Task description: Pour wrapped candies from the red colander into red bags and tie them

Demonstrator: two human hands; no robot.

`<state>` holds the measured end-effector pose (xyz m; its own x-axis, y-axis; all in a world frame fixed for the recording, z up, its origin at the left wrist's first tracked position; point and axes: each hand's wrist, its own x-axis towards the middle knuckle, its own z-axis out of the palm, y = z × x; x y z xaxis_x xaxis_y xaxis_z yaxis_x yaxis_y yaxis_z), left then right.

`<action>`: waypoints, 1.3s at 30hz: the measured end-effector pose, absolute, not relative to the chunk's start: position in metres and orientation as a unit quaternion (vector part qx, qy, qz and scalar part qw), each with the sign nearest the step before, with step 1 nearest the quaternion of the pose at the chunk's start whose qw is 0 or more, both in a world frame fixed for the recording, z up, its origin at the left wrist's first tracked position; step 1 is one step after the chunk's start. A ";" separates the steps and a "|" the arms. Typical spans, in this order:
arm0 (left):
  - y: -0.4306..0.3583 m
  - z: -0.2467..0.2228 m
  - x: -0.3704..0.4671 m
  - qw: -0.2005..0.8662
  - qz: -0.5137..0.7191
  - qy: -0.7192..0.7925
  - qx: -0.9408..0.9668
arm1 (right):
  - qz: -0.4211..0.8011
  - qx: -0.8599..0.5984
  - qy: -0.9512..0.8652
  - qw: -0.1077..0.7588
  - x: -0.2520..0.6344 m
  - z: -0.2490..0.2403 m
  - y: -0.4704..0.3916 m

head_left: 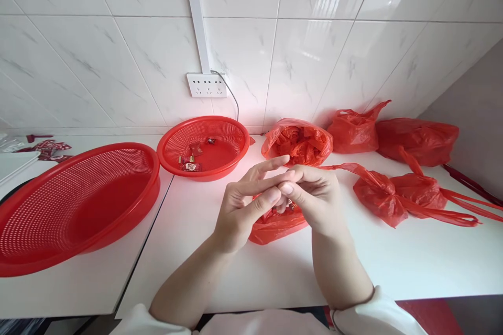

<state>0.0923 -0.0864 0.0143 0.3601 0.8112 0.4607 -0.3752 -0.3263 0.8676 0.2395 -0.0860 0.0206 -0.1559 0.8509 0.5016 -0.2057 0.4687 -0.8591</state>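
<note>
At the far left of the frame sits a large red perforated plastic basket [129, 204]. Left of centre, a smaller red perforated basket [220, 154] holds a few wrapped candies [192, 166]. At the centre, the left hand [239, 209] and right hand [320, 201] meet, fingertips pinched together, above an open red plastic bag [271, 230] with wrapped pieces inside; I can't tell whether anything is between them. Right of them, two knotted red bags [404, 193] lie on the white tabletop [432, 256].

White surface [188, 251]: two red perforated baskets [113, 207] [220, 154] at left and centre; several red plastic bags [416, 138] [356, 131] at centre and right.
</note>
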 end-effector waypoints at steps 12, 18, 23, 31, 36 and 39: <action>-0.089 0.018 0.092 0.521 0.541 0.214 0.624 | 0.412 -0.253 -0.643 0.594 0.244 0.019 -0.086; -0.086 0.017 0.092 0.540 0.530 0.203 0.622 | 0.377 -0.266 -0.668 0.583 0.248 0.020 -0.087; -0.086 0.020 0.087 0.543 0.520 0.198 0.629 | 0.275 -0.292 -0.711 0.577 0.250 0.024 -0.091; -0.089 0.022 0.086 0.557 0.537 0.214 0.597 | -0.052 -0.348 -0.766 0.538 0.252 0.018 -0.096; -0.083 0.022 0.085 0.647 0.480 0.176 0.565 | -0.015 -0.329 -0.773 0.543 0.247 0.018 -0.098; -0.070 0.024 0.075 0.631 0.486 0.204 0.569 | 0.089 -0.344 -0.753 0.553 0.250 0.021 -0.094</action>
<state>0.0747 -0.0704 0.0242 0.4447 0.8458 0.2946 -0.3803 -0.1195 0.9171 0.2496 -0.0936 0.0207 -0.1505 0.6173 0.7722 0.4195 0.7471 -0.5155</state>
